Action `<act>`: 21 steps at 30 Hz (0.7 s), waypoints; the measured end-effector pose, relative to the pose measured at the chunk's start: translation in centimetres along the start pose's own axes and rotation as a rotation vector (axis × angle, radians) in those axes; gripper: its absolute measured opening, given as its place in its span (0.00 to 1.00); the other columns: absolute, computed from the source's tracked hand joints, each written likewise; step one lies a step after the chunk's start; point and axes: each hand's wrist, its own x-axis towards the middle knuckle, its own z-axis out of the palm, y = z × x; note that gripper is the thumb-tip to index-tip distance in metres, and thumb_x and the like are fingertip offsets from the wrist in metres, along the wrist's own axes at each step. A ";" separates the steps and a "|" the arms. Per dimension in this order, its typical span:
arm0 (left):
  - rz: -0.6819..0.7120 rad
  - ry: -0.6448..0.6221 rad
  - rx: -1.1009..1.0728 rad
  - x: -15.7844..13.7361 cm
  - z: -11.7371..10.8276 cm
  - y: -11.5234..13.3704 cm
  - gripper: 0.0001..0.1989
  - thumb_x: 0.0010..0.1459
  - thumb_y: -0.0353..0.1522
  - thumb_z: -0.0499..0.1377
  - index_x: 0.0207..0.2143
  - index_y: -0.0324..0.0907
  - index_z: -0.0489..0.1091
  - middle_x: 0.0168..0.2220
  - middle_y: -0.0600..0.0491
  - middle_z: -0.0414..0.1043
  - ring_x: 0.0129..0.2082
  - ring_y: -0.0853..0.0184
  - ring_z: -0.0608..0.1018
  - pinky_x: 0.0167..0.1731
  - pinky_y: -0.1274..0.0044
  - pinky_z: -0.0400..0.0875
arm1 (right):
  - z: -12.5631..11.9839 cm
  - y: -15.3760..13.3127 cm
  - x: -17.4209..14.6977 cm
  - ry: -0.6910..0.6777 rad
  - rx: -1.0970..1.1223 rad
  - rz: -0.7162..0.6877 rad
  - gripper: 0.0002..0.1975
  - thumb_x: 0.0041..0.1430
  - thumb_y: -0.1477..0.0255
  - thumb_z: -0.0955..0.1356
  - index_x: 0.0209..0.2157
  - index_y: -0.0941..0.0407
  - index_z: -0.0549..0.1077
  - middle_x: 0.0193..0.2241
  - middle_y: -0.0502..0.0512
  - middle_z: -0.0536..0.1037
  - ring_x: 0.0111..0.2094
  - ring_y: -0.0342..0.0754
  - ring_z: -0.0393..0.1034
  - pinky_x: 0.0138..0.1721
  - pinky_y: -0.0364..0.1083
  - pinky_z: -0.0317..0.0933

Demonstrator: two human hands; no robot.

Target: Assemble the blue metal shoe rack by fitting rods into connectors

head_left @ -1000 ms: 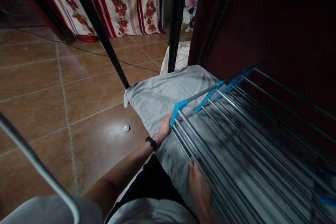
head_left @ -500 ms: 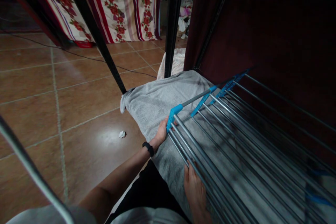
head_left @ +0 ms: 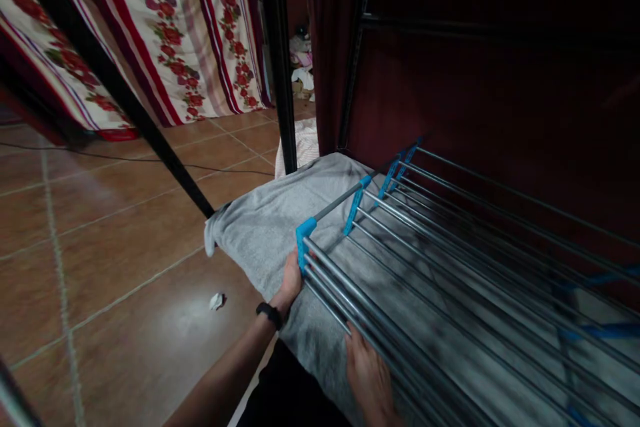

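Note:
A drying rack (head_left: 425, 250) with grey metal bars and blue plastic joints reaches from the middle of the view to the lower right. At its near left corner, my left hand (head_left: 291, 278) is closed around the blue end piece, a dark band on the wrist. Lower down, my right hand (head_left: 367, 367) grips the outermost bars, its fingertips partly hidden under them. Beneath the rack lies a grey towel-like cloth (head_left: 260, 227) spread over a low surface, its far left corner bunched by a black post.
Black metal posts (head_left: 280, 67) stand at the left and back. Behind them hangs a flowered, striped curtain (head_left: 175, 47). A crumpled white scrap (head_left: 217, 301) and a thin dark cable (head_left: 150, 160) lie on the tiled floor (head_left: 125, 233). A dark red panel (head_left: 475, 93) closes the right side.
The view has turned right and tilted up, so the scene sits further left and lower. Both hands keep their hold on the rack, whose near corner appears more upright.

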 end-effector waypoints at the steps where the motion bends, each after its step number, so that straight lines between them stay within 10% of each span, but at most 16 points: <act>1: 0.008 0.005 -0.005 -0.1 0.1 0.1 0.20 0.62 0.41 0.46 0.26 0.44 0.72 0.23 0.51 0.73 0.26 0.64 0.74 0.32 0.72 0.72 | -0.4 -0.2 0.1 -0.004 0.016 0.008 0.18 0.68 0.74 0.58 0.48 0.55 0.77 0.35 0.58 0.83 0.38 0.51 0.78 0.44 0.45 0.68; 21: -0.024 -0.004 -0.093 -0.3 0.2 0.1 0.27 0.64 0.46 0.42 0.26 0.44 0.74 0.21 0.50 0.72 0.23 0.63 0.72 0.29 0.71 0.70 | -0.5 -1.8 2.9 0.001 0.026 -0.093 0.24 0.68 0.75 0.55 0.59 0.53 0.71 0.41 0.58 0.83 0.36 0.52 0.79 0.40 0.47 0.68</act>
